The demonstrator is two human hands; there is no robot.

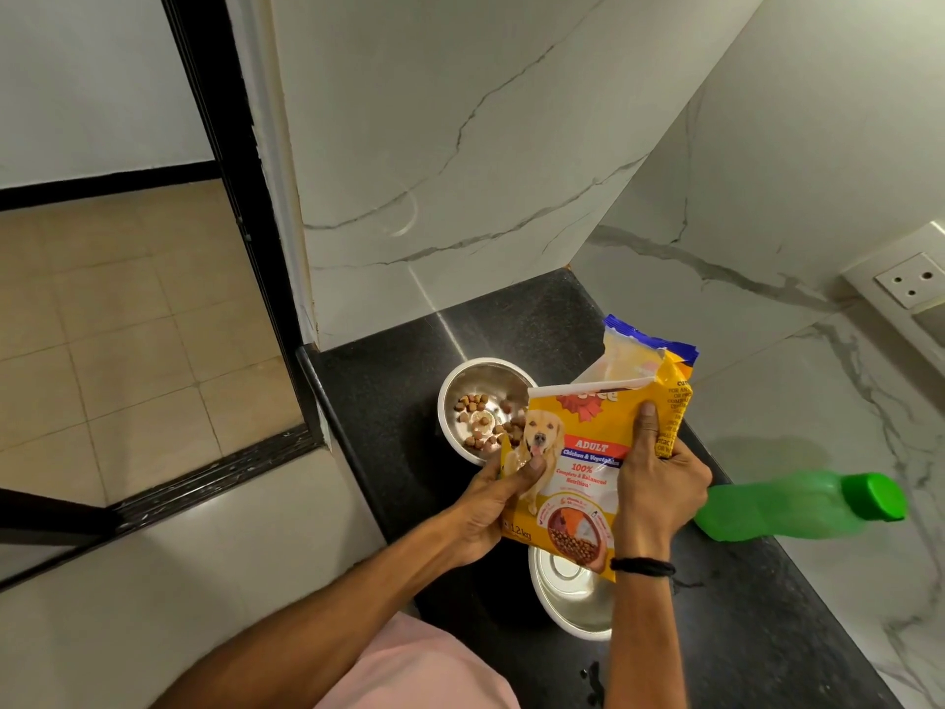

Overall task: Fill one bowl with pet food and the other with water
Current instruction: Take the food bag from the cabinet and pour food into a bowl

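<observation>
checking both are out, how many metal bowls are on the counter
2. The far bowl holds kibble, just left of the food bag; the near bowl lies partly hidden under the bag. None else shows.

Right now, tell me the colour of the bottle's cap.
The cap is green, matching the bottle; head view shows it.

So I counted two bowls, the far bowl and the near bowl. One bag, one bottle, one socket, one wristband. Two hands, left hand and right hand. Kibble was maybe a couple dozen bits, too clumped to count exactly.
</observation>
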